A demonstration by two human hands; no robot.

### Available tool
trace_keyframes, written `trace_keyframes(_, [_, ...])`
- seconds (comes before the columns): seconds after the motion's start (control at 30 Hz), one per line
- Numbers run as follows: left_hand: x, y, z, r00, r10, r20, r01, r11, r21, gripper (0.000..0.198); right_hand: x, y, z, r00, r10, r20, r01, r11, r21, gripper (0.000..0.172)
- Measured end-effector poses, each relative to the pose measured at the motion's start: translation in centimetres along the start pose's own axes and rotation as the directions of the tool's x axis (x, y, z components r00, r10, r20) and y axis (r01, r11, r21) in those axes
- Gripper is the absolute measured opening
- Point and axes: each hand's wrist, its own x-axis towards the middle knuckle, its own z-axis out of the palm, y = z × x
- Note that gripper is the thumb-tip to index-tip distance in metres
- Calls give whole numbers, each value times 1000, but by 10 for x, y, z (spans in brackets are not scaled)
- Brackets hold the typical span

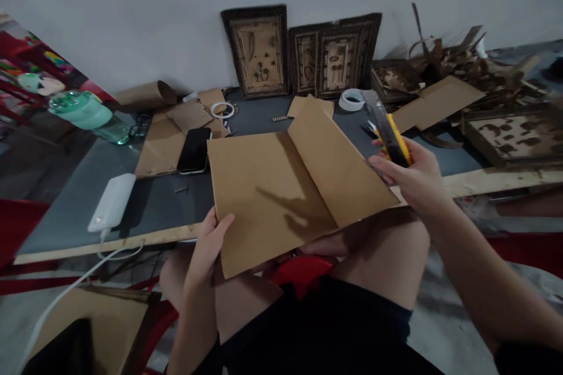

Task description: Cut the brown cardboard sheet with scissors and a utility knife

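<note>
A creased sheet of brown cardboard (264, 187) lies tilted over my lap and the table's front edge, its right flap angled upward. My left hand (212, 240) grips its lower left edge, thumb on top and fingers underneath. In my right hand (411, 173) is a yellow and black utility knife (393, 137), pointing up and away above the flap's right edge. The right thumb and fingers close round the knife near that edge; whether they touch the cardboard is unclear. Shadows of the hand and knife fall on the sheet.
A black phone (194, 150), a white power bank (112, 202) with cable and a green bottle (90, 116) are at the left. Decorated frames (259, 50) lean on the wall. White tape (352, 99) lies behind the cardboard; brown scraps (479, 79) pile up at the right.
</note>
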Motion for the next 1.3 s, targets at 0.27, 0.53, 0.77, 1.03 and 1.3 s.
trace_keyframes(0.27, [27, -21, 14, 896, 413, -164, -244, 766, 595, 88, 7, 67, -2, 982, 191, 6, -191, 977, 92, 40])
trace_keyframes(0.53, [34, 19, 60, 832, 329, 446, -457, -51, 888, 37, 5, 98, 33, 999, 51, -1, -50, 972, -229, 39])
trace_keyframes(0.77, [92, 63, 153, 804, 147, 576, -559, -144, 817, 34, 3, 109, 39, 992, 109, -70, -111, 994, -15, 50])
trace_keyframes(1.03, [181, 41, 186, 516, 355, 780, -820, -61, 570, 44, 16, 111, 36, 988, 137, -76, -131, 988, 80, 48])
trace_keyframes(1.3, [193, 34, 181, 586, 355, 729, -794, 67, 605, 65, 2, 86, 45, 999, 25, 46, -2, 896, -443, 48])
